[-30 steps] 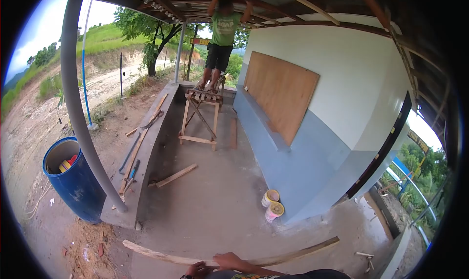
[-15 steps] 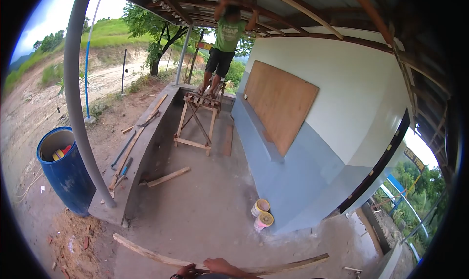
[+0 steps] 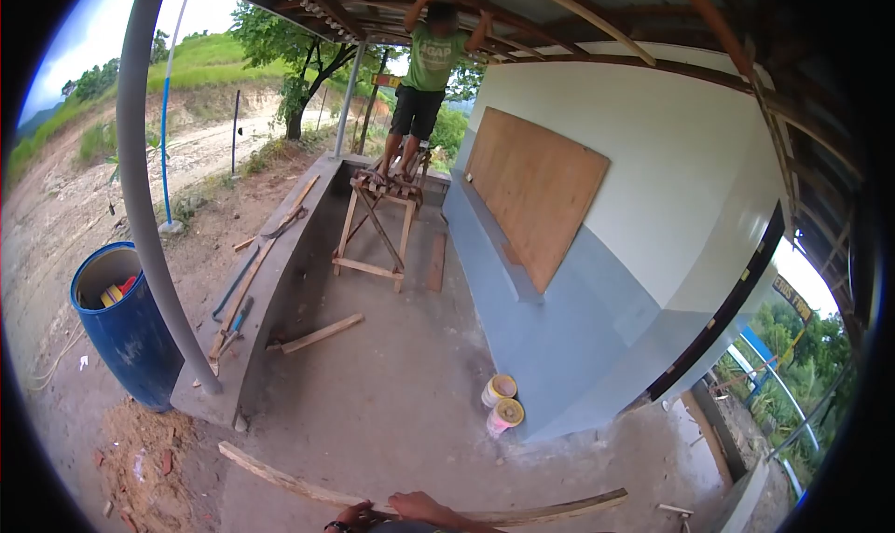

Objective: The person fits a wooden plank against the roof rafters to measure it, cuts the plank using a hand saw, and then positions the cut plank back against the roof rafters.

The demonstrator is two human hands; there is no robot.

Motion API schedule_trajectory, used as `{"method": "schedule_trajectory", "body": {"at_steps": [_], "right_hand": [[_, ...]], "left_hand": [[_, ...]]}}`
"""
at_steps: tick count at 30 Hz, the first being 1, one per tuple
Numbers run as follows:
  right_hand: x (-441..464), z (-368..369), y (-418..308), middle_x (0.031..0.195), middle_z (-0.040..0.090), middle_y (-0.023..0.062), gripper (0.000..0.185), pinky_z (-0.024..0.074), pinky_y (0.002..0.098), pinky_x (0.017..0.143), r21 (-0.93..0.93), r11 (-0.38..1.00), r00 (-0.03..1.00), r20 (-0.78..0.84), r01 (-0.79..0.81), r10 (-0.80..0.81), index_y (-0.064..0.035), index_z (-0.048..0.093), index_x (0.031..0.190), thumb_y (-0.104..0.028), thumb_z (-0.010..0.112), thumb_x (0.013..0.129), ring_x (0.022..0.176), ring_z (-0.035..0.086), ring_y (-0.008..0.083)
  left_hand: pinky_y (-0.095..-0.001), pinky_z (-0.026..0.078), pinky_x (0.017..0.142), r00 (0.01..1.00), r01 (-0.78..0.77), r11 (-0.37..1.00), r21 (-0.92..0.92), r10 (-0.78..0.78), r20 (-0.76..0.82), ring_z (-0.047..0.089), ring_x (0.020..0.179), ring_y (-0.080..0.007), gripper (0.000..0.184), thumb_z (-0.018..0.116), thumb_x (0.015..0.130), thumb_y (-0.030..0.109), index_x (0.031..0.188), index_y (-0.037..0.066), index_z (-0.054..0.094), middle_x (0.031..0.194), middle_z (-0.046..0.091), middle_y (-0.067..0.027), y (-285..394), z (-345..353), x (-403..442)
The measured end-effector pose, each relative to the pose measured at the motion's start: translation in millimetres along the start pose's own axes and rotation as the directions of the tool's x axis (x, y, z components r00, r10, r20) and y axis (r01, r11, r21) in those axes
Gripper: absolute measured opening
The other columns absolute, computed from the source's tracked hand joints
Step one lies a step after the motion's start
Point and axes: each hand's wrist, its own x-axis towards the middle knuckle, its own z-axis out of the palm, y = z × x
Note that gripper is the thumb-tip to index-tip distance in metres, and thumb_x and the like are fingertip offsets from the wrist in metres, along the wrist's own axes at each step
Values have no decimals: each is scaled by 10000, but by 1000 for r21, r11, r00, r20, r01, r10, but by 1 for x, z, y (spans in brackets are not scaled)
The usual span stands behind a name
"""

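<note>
A long wooden strip (image 3: 280, 480) lies crosswise at the bottom of the view, close to my body. My left hand (image 3: 352, 514), with a dark band at the wrist, is closed on the strip near its middle. Just right of it, my right hand (image 3: 419, 507) rests over the same strip with its fingers bent round it. Both hands are near each other, and their lower parts are cut off by the frame edge. The strip's two ends stick out to the left and right.
Another person (image 3: 429, 76) stands on a wooden trestle (image 3: 373, 270), arms raised to the roof beams. Two small buckets (image 3: 504, 415) stand by the blue wall. Tools and wood lie on the low ledge (image 3: 266, 281), near a post and a blue barrel (image 3: 135, 346).
The view has shifted, so the strip and both hands appear slightly lower and further left than a second ago. Both hands remain on the strip.
</note>
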Motion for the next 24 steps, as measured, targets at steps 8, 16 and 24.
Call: {"method": "schedule_trajectory", "body": {"at_steps": [8,16,24], "right_hand": [[4,10,-1,1021,655,188,336,566,504,723,-19,1000,1000,-19,-14,14,-23,554,1057,-248,679,840,881,691,396],[11,17,4,1083,643,192,334,554,510,766,-6,999,998,40,-54,54,-49,576,1077,-277,672,852,937,678,400],[7,9,2,1016,652,190,364,573,492,716,-21,1000,1000,18,5,-5,-16,544,1064,-271,681,844,892,695,380]], "left_hand": [[-464,498,1027,986,35,998,-50,-27,163,596,1149,-385,353,549,1021,295,1245,22,561,1204,642,-288,-4,-23,21],[-473,502,1022,1000,16,997,-75,-15,20,602,1140,-397,373,561,1015,329,1267,54,558,1229,631,-288,0,13,-23],[-392,512,1005,998,23,1000,-21,-24,-55,586,1143,-334,405,511,1036,344,1336,73,512,1392,525,-250,4,33,-52]]}}
